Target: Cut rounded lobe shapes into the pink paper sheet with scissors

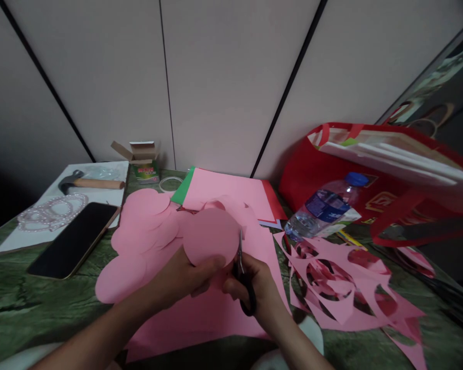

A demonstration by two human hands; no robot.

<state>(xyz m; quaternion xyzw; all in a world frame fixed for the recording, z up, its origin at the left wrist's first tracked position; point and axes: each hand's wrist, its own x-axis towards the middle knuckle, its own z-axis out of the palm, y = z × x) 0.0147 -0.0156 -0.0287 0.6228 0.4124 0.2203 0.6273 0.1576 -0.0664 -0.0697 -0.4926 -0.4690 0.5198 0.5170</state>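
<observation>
Holding scissors (249, 293), right hand (260, 280); beyond, bottle (326, 205) with liquid (296, 226), bag (393, 185) with sheets (405, 162)

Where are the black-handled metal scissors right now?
In the head view, the black-handled metal scissors are just right of centre, gripped in the right hand, with their blades at the right edge of the round pink paper disc in the left hand.

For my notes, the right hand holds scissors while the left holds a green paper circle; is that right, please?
Not quite: the head view shows the left hand holding a pink paper circle, not green; the right hand holds scissors.
</observation>
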